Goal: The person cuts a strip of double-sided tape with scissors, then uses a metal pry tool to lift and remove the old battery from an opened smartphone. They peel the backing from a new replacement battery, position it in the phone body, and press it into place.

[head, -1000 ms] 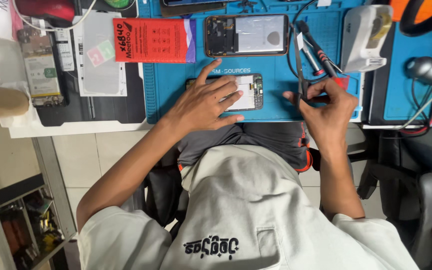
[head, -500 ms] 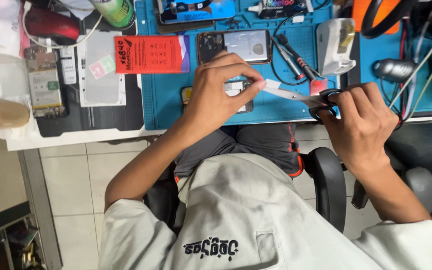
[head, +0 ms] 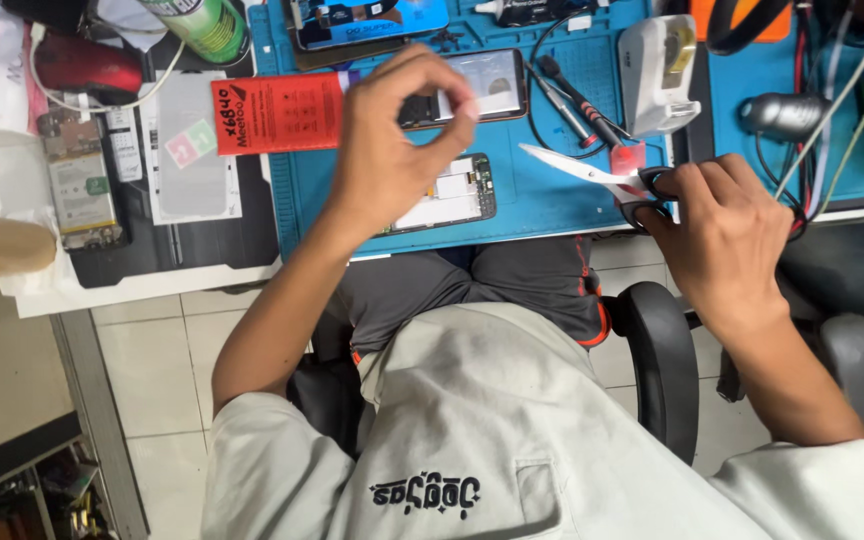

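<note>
Steel-bladed scissors [head: 592,172] in right hand [head: 722,235]

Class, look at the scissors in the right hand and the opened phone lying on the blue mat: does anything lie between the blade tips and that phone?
Nothing visible does. The scissors in the right hand point across bare blue mat toward the opened phone. The left hand hovers above the phone, partly covering it.

- The scissors [head: 602,175] have pale, silvery blades and dark handle loops. The right hand [head: 722,230] grips the loops, and the blades point left, slightly parted, raised over the blue mat [head: 542,200].
- The opened phone [head: 452,192] lies flat on the blue mat at the near edge of the counter, its pale inner parts facing up, partly hidden under the raised left hand [head: 392,140], whose fingers [head: 457,100] pinch together above it.
</note>
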A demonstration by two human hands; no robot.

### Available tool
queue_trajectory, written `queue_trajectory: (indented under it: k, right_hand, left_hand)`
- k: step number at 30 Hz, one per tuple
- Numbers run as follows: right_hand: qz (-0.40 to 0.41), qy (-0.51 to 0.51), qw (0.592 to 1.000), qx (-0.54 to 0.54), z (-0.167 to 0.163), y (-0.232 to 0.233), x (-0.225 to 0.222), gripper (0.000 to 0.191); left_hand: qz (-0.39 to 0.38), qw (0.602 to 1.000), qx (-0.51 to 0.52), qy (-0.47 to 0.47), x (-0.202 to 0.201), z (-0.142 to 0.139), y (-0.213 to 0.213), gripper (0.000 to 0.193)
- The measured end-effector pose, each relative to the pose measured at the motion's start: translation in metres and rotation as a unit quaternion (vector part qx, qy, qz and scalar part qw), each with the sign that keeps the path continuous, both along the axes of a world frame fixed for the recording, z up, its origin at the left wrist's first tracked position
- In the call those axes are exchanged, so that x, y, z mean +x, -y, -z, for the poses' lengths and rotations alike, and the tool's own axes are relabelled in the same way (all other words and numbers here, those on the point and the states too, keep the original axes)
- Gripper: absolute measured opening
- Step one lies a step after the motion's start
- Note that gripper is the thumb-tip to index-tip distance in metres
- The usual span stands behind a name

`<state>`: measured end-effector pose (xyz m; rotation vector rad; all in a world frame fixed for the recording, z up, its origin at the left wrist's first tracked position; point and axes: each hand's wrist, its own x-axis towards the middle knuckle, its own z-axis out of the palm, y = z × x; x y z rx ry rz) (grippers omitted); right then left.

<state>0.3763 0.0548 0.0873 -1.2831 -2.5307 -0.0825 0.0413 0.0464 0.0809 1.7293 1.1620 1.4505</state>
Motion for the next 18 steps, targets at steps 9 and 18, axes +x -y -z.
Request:
queue_trajectory:
  k: [9, 18]
  right_hand:
    - [-0.032, -0.123, 0.986, -0.109, 0.034, -0.026, -0.018, 0.034]
    - [-0.006, -0.164, 0.968, -0.188, 0.046, -0.034, -0.038, 0.034]
  left_hand:
    - [-0.127, 0.969, -0.099, -0.189, -0.032, 0.079, 0.036, 0.013]
    - [-0.133, 0.967, -0.118, -0.183, -0.025, 0.096, 0.039, 0.011]
